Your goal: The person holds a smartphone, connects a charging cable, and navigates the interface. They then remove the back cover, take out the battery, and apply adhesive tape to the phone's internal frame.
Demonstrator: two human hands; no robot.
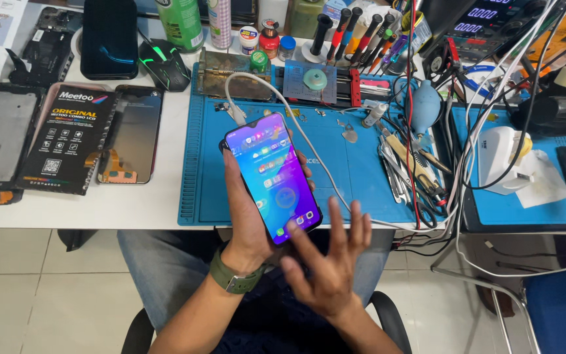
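Hands: left [247, 216] holds one smartphone [273, 176].

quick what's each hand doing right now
left hand: closed around the lit smartphone, held above the blue mat.
right hand: open, fingers spread, holding nothing, just below the phone.

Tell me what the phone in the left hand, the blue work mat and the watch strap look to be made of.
Phone: front looks like glossy glass, lit and smooth; its body is hidden by the left hand. Blue mat: probably matte silicone or rubber, with moulded ridges along its edge. Watch strap: olive, dull, likely woven fabric or rubber; too small to settle.
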